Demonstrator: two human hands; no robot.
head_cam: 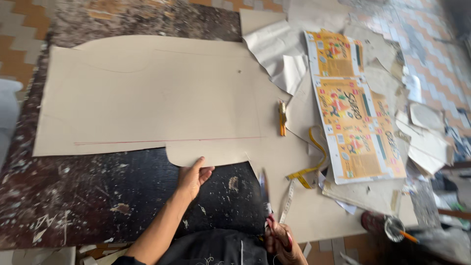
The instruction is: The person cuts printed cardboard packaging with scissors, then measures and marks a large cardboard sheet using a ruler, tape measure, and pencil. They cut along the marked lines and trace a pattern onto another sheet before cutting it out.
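A large sheet of tan pattern card [162, 93] lies across a dark, scratched table [88, 196], with a thin red line ruled along its lower part. My left hand [192, 176] grips the card's near edge where a rounded tab hangs down. My right hand [280, 240] is closed on the red handles of a pair of scissors [265, 196]. The scissor blades point away from me, at the card's cut edge just right of the tab.
A yellow tape measure [314, 162] curls to the right of the scissors. A small yellow tool [282, 118] lies on the card. Flattened orange printed cartons [353, 113], grey paper and card scraps pile up at the right. A round tin with pencils [387, 226] stands at the near right corner.
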